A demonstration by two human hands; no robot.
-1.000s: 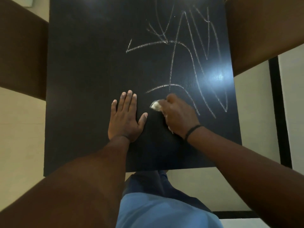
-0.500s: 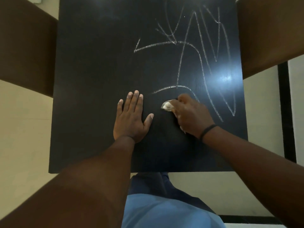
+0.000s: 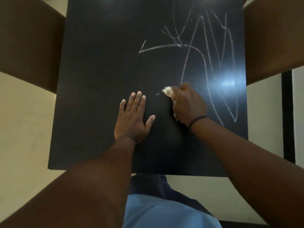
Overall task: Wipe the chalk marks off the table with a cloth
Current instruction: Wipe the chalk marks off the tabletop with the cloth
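Crumpled pale cloth [image 3: 167, 91] is clamped in right hand [image 3: 189, 104] grip on black matte counter [image 3: 98, 63]. Left hand [image 3: 133, 119] is flat, fingers apart. White chalk marks [image 3: 205, 51] beyond the grip are mostly uncleared; task judged early.

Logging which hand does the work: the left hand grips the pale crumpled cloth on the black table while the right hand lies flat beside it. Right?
Not quite: the hands are swapped. The head view shows the right hand gripping the pale crumpled cloth on the black table, while the left hand lies flat beside it.

Both hands on table [image 3: 98, 96], cloth [image 3: 167, 91] right of left hand [image 3: 132, 119]
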